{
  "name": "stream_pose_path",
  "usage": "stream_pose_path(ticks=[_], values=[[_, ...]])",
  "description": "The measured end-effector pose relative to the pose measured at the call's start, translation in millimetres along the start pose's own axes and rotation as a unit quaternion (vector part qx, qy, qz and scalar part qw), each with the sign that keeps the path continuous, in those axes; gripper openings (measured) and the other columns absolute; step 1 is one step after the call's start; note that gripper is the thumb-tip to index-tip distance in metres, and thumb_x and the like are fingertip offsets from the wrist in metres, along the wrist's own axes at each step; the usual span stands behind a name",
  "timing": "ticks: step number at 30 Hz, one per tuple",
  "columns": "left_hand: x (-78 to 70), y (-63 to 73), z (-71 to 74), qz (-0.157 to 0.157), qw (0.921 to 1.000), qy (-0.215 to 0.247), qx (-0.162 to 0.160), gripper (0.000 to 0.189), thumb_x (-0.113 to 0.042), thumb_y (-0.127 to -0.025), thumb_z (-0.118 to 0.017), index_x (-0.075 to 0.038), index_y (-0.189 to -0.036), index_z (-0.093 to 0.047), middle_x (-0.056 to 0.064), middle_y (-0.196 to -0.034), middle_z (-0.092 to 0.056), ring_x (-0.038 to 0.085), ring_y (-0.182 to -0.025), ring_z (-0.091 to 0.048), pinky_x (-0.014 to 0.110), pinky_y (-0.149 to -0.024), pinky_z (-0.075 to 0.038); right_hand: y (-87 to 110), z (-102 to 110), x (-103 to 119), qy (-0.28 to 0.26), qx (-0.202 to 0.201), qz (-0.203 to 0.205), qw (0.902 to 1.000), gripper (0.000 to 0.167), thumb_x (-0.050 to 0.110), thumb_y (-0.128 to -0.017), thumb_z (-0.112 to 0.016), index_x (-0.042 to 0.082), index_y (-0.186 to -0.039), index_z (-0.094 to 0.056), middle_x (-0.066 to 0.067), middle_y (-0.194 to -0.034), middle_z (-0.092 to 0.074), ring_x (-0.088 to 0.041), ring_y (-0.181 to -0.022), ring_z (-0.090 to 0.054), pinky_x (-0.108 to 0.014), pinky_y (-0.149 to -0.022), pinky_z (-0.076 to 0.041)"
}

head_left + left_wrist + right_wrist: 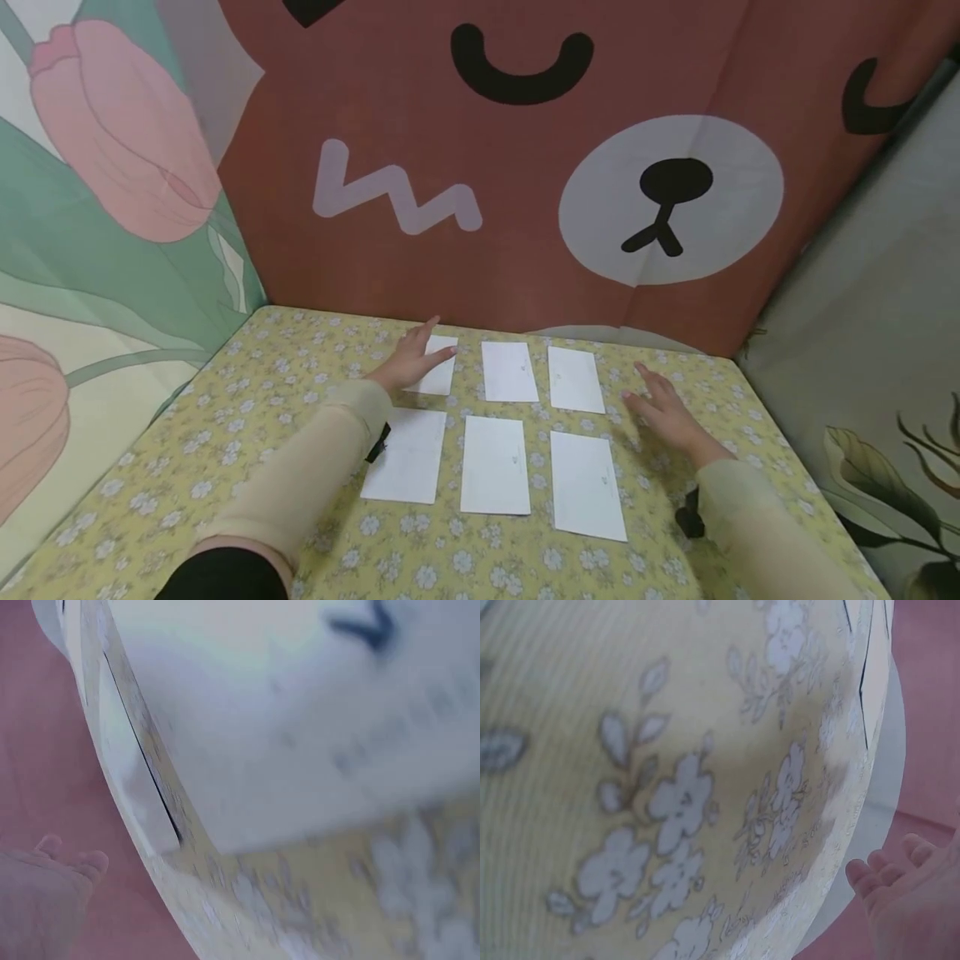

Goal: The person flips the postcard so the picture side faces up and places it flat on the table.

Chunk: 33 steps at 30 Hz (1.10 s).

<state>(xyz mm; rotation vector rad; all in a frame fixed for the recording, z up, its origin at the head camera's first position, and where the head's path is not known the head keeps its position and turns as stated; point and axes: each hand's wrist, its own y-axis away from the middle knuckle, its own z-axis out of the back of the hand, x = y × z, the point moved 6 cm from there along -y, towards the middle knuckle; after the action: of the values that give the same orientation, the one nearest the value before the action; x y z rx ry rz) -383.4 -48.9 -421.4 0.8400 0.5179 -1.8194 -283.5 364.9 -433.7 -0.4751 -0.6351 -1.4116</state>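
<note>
White paper sheets lie in two rows of three. My left hand (pixel 415 357), fingers extended, is over the back-left sheet (pixel 442 382) and partly hides it; whether they touch I cannot tell. Below that forearm is the front-left sheet (pixel 408 457). The back-middle sheet (pixel 510 372) and front-middle sheet (pixel 495 467) show small faint marks. To the right of the back-right sheet (pixel 576 381) and the front-right sheet (pixel 588 487), my right hand (pixel 667 414) hovers with loose fingers, holding nothing. A close sheet (pixel 225 750) bears a dark blue mark in the left wrist view.
A yellow flowered cloth (pixel 420 558) covers the table. Behind it hangs a reddish-brown backdrop (pixel 420 275) with a cartoon bear face. A tulip-patterned curtain (pixel 120 133) stands at the left and a grey one (pixel 870 317) at the right.
</note>
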Motion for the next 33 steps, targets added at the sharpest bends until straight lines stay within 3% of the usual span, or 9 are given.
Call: stream_pose_path(ticks=[9,16,22,29,33], values=[[-5.4,-6.3,-22.3,0.006,0.996,0.087,0.018,0.085,-0.054,-0.106,-0.05,-0.019,-0.168,-0.004,0.018,-0.171,-0.001,0.04,-0.156,-0.003,0.066,-0.12,-0.015,5.4,-4,0,-0.017,0.012,-0.028,0.9994,0.081,0.047,-0.111,-0.042,0.009,-0.166,0.004,-0.037,-0.163,0.006,-0.062,-0.146,0.0,-0.082,-0.107,-0.014],[-24.7,-8.7,-31.5,0.01,0.9923,0.12,0.026,0.08,-0.051,-0.107,-0.049,-0.02,-0.168,-0.008,0.013,-0.172,-0.005,0.037,-0.157,-0.003,0.064,-0.121,-0.013,3.1,-4,7,-0.04,0.012,-0.008,0.9991,0.077,0.046,-0.113,-0.036,0.001,-0.164,-0.001,-0.041,-0.159,-0.011,-0.061,-0.141,-0.023,-0.076,-0.107,-0.028],[-36.5,-17.9,-45.5,0.012,0.9882,0.149,0.034,0.082,-0.052,-0.105,-0.052,-0.018,-0.167,-0.011,0.016,-0.171,-0.011,0.039,-0.155,-0.013,0.063,-0.119,-0.02,2.5,-9,9,-0.061,0.013,-0.017,0.9979,0.075,0.045,-0.113,-0.036,0.0,-0.164,-0.005,-0.036,-0.147,-0.033,-0.055,-0.13,-0.043,-0.069,-0.104,-0.038],[-50.2,-26.6,-66.3,0.028,0.9789,0.191,0.067,0.081,-0.057,-0.104,-0.05,-0.016,-0.167,-0.017,0.019,-0.168,-0.018,0.04,-0.153,-0.021,0.06,-0.12,-0.023,1.8,-11,11,-0.087,0.015,-0.021,0.9959,0.074,0.044,-0.113,-0.036,-0.001,-0.164,-0.007,-0.037,-0.147,-0.034,-0.055,-0.133,-0.04,-0.067,-0.106,-0.038],[-66.6,-28.8,-74.1,0.033,0.9736,0.209,0.086,0.081,-0.061,-0.102,-0.048,-0.018,-0.166,-0.022,0.015,-0.169,-0.019,0.039,-0.153,-0.022,0.061,-0.12,-0.021,0.0,-10,9,-0.1,0.02,-0.029,0.9943,0.071,0.04,-0.114,-0.034,-0.004,-0.163,-0.007,-0.04,-0.156,-0.025,-0.056,-0.141,-0.031,-0.066,-0.111,-0.034]])
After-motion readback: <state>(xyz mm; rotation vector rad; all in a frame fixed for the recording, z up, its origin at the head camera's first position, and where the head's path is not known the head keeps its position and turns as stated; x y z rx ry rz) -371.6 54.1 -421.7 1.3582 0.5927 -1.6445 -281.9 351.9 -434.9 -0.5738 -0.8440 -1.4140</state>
